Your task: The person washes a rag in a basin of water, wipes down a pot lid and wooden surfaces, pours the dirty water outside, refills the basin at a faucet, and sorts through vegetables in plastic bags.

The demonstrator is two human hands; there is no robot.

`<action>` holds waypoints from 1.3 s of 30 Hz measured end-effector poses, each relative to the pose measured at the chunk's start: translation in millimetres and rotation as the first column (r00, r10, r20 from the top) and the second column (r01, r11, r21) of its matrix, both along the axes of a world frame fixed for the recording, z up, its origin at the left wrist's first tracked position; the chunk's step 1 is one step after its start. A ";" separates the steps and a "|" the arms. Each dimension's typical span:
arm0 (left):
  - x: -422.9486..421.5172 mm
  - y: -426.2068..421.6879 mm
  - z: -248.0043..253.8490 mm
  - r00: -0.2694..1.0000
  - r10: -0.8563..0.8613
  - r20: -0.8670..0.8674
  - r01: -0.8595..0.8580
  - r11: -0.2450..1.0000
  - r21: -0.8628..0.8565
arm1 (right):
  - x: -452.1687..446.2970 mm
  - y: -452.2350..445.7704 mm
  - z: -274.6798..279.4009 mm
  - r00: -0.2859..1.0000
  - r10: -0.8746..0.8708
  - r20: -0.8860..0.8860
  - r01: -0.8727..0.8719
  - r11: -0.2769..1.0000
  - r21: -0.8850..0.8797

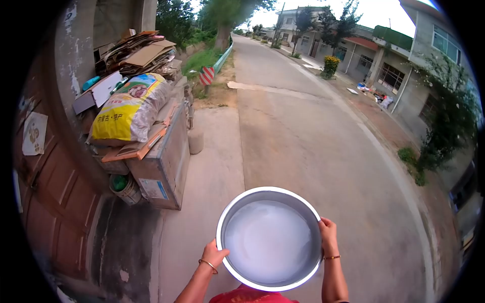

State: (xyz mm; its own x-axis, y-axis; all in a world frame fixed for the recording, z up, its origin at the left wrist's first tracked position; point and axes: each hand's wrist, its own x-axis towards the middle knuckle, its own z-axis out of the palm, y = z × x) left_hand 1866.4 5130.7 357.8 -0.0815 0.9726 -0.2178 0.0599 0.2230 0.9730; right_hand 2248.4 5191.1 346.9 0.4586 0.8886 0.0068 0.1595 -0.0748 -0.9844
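Note:
A wide round metal basin point(219, 241) is held out in front of my body, with cloudy whitish liquid point(268, 241) in it. My left hand point(215, 253) grips the left rim, its thumb over the edge and a bangle on the wrist. On the opposite side, my right hand point(328, 233) is closed around the right rim, below it a beaded bracelet. The fingers under the rim are partly hidden. Beneath the basin, the red clothing point(252, 295) on my body shows at the bottom edge.
A concrete road point(303, 126) runs ahead. To the left stand a brown door point(60, 202) and a wooden cabinet point(169, 161) bearing a yellow-and-white sack point(132, 108) and flattened cardboard point(144, 54). A bucket point(126, 189) sits beside the cabinet. Houses point(394, 76) line the right.

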 end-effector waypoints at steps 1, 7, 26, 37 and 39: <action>-1.1 41.1 -3.7 1.000 0.005 -0.006 -0.005 1.000 0.000 | 1.7 43.3 -2.6 1.000 0.005 -0.006 -0.005 1.000 0.000; 10.8 251.7 18.5 0.992 0.062 -0.111 -0.068 0.996 -0.054 | 2.9 275.7 43.2 0.996 0.086 -0.032 -0.088 0.993 -0.079; -20.6 1066.9 86.7 0.972 -0.199 -0.128 0.203 0.979 0.014 | -19.6 1005.0 64.5 0.979 -0.160 -0.125 0.159 0.987 -0.018; -12.6 1486.2 76.3 0.842 -0.408 -0.354 0.431 0.902 -0.016 | -19.6 1356.3 50.6 0.919 -0.347 -0.187 0.338 0.938 -0.082; -20.4 1553.7 63.5 0.854 -0.422 -0.303 0.434 0.901 -0.032 | -25.7 1411.4 54.3 0.900 -0.428 -0.083 0.424 0.904 -0.062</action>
State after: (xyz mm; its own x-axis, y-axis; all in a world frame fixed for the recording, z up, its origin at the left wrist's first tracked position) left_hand 1846.0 6684.4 421.3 0.2897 0.9329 -0.2137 0.4264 0.0741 0.9015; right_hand 2222.7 6602.5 401.2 0.7899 0.6070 -0.0868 0.0116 -0.1563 -0.9876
